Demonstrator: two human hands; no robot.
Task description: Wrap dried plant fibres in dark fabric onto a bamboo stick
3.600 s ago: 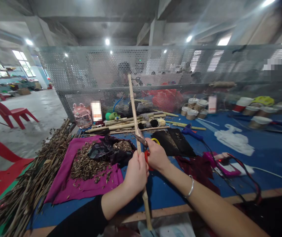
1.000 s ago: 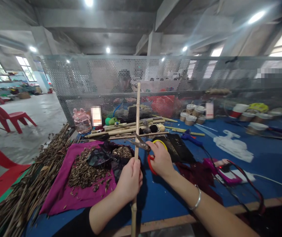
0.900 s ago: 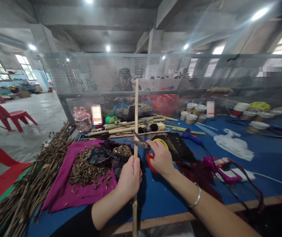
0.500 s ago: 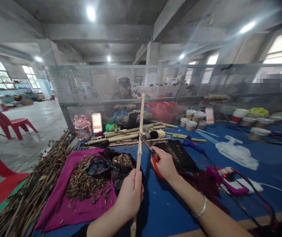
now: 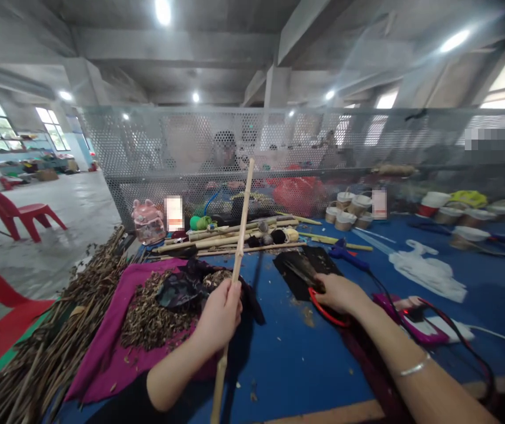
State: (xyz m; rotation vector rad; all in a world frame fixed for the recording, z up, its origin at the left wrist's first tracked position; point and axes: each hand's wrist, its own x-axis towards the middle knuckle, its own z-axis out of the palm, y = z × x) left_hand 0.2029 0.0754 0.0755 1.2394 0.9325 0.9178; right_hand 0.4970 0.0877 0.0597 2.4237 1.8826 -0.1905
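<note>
My left hand [image 5: 221, 312] is closed round a pale jointed bamboo stick [image 5: 244, 218], which stands tilted over the blue table, its top leaning slightly right. In my right hand [image 5: 341, 294] is a pair of scissors [image 5: 323, 299] with red handles. Its dark blades point away to the left, low over a black cloth [image 5: 294, 277]. Left of the stick, a magenta cloth [image 5: 102, 347] bears a heap of dry brown plant pieces [image 5: 153, 318] and a crumpled dark cloth [image 5: 179, 291].
Dry stalks [image 5: 53, 330] pile along the left edge. More sticks [image 5: 217, 242] and yarn balls lie at the back, before a perforated metal screen [image 5: 182, 141]. To the right are a blue glue gun [image 5: 349, 256], a white plastic bag [image 5: 429, 271], paper cups [image 5: 345, 219] and a power strip with cables [image 5: 433, 333].
My right hand has drawn the scissors away from the stick, right and down to the black cloth. My left hand still grips the stick, which has shifted left and tilts more.
</note>
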